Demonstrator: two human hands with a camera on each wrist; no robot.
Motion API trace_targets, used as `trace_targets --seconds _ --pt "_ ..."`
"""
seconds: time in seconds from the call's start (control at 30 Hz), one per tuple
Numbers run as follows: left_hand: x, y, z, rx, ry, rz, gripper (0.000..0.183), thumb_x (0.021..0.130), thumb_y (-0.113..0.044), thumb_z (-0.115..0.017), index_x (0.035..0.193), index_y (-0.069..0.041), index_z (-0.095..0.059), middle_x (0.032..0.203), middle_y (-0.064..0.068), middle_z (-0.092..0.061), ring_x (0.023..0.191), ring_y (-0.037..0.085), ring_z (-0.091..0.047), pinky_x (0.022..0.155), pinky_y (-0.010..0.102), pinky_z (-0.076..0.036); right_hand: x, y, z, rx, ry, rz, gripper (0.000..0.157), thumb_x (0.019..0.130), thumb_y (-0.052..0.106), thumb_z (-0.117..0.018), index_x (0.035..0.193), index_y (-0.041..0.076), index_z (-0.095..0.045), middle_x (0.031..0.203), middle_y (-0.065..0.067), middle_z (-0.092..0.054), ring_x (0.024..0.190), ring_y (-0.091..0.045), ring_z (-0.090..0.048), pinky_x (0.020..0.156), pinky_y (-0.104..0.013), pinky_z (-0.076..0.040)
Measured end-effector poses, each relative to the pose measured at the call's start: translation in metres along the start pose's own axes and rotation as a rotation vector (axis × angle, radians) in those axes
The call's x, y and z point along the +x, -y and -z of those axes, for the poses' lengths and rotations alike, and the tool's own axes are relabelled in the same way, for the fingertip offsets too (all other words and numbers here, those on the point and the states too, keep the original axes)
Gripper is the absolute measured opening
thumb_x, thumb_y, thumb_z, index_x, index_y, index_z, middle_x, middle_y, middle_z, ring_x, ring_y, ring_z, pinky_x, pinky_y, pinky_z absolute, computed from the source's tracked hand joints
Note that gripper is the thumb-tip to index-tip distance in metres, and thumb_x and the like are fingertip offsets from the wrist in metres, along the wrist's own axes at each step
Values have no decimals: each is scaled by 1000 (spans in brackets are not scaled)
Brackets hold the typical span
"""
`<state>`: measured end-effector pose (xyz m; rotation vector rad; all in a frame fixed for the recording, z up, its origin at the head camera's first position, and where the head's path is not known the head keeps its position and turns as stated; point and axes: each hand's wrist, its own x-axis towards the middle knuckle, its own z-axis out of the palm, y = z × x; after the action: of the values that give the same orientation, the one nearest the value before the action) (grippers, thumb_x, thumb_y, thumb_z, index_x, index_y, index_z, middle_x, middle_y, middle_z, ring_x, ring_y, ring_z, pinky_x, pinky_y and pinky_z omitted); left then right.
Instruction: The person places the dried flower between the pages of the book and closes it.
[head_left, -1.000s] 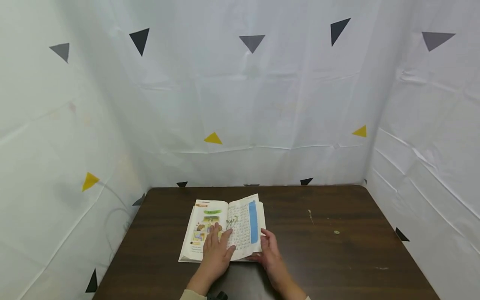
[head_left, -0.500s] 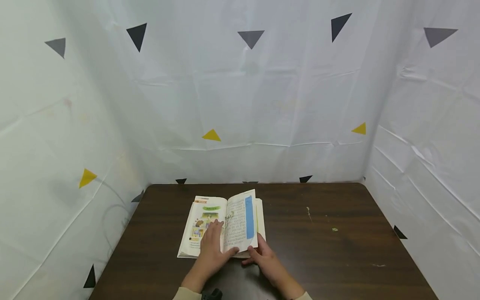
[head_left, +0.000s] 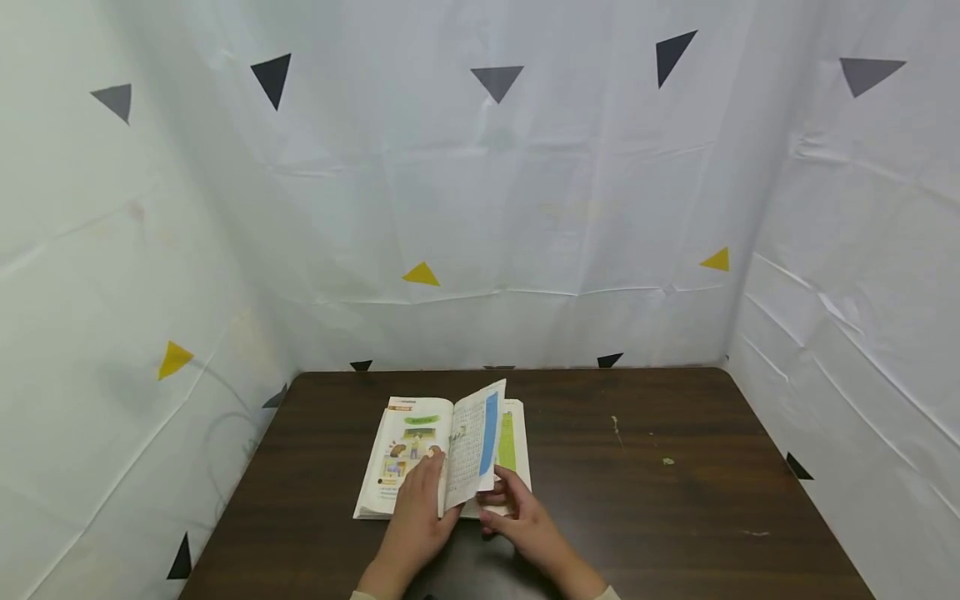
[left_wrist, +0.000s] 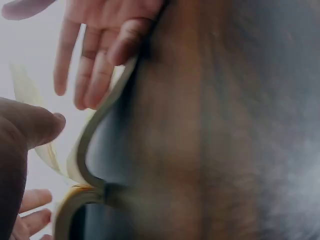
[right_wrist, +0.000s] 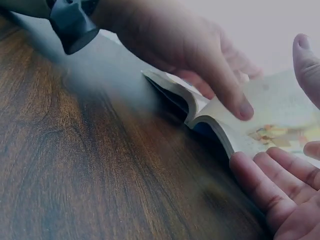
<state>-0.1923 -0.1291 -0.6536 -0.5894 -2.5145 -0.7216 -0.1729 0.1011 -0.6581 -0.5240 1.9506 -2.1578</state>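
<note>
An open book (head_left: 381, 467) with coloured drawings on its left page lies on the table. My left hand (head_left: 418, 512) rests on that page near the fold, fingers straight; its thumb (left_wrist: 42, 125) points across the fold. One printed leaf (head_left: 468, 446) with a blue strip stands raised and bends leftward, baring a page with a green strip. Beside the leaf's lower right corner is my right hand (head_left: 525, 521). In the right wrist view its fingers (right_wrist: 270, 185) are extended at the book's near edge, with the thumb apart.
The dark wood-grain table (head_left: 637, 500) stretches to both sides of the book. White sheeting (head_left: 585, 200) with black, grey and yellow triangles hangs behind and at the sides. A dark band (right_wrist: 75, 30) sits on the left wrist.
The raised leaf has swung leftward and uncovered more of the page with the green strip. My right hand has shifted slightly left, while the left hand remains on the left page.
</note>
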Motion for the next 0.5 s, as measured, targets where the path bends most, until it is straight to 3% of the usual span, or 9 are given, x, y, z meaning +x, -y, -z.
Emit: trace_targets --seconds 0.1,0.27,0.37,0.5 --pt "2 -2 7 -10 -4 30 83 87 -21 -89 156 3 -50 144 22 -64 134 39 -63 113 58 -51 0 0 1 -22 -3 -7 77 103 1 -72 168 1 -31 145 -38 -54 134 -49 -60 84 -40 -68" --pt "8 -3 21 -36 59 205 76 93 -24 -82 152 8 -47 141 23 -60 132 38 -62 112 56 -52 -1 1 0 -25 -5 -36 78 103 2 -73 168 2 -30 146 -36 -54 135 -49 -59 85 -39 -68" --pt "11 -1 32 -54 69 299 82 94 -25 -81 157 11 -41 150 29 -54 141 44 -57 116 59 -50 -1 1 0 -21 -13 -41 78 102 2 -73 168 2 -31 146 -36 -54 135 -48 -59 85 -39 -68" --pt "10 7 45 -36 35 372 96 94 -22 -83 168 3 -28 152 31 -51 138 48 -58 109 62 -53 0 1 -1 -21 -14 -39 78 103 2 -73 168 3 -30 146 -35 -54 134 -48 -59 84 -39 -68"
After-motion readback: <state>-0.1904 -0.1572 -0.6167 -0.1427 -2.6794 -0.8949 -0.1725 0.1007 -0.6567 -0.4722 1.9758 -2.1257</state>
